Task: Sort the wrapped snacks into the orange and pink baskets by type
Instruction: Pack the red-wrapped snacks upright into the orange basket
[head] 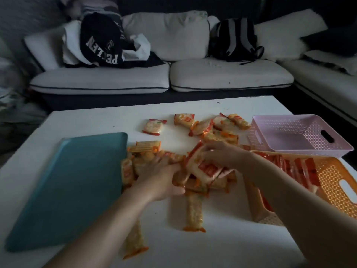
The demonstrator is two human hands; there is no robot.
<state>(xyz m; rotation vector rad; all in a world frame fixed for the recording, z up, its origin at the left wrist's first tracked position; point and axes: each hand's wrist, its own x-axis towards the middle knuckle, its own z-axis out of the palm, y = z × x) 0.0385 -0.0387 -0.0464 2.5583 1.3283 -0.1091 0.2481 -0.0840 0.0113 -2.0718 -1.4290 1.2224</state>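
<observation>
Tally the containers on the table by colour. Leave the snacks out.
Orange basket: 1
Pink basket: 1
Teal tray: 1
Total: 3

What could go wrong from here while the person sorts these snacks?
1. The light is dim and the wrappers look alike, so the packet gripped by the right hand might go into the wrong basket.
2. The left forearm lies over a long packet near the front edge of the table and could sweep it off.
3. The pink basket seems close to the table's right edge; a tossed packet might push it.
</observation>
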